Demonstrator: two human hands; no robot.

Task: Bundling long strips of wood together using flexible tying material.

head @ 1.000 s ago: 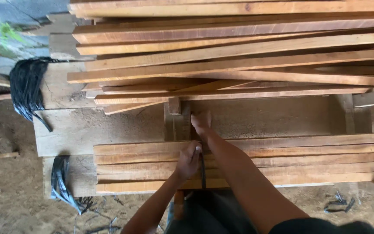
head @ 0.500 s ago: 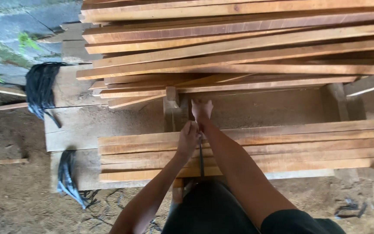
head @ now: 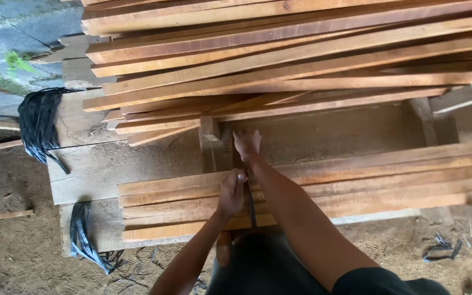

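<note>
A flat bundle of several wooden slats (head: 356, 183) lies across a rough wooden bench (head: 110, 169) in front of me. A thin black strap (head: 251, 210) runs over the slats near their left end. My left hand (head: 231, 191) is closed on the strap on top of the slats. My right hand (head: 247, 145) reaches over the far edge of the bundle, fingers curled down behind it; what it grips is hidden. Beyond, a big heap of long slats (head: 301, 60) is stacked crosswise.
A bunch of black straps (head: 39, 123) hangs off the bench's far left corner, another bunch of black straps (head: 83, 237) off its near left edge. Strap scraps (head: 441, 248) lie on the sawdust floor (head: 12, 257) at right. A wooden upright (head: 210, 143) stands by my right hand.
My left hand has slid slightly back toward me along the strap and my right hand shifted a little left; the view itself moved. The slats stay put.
</note>
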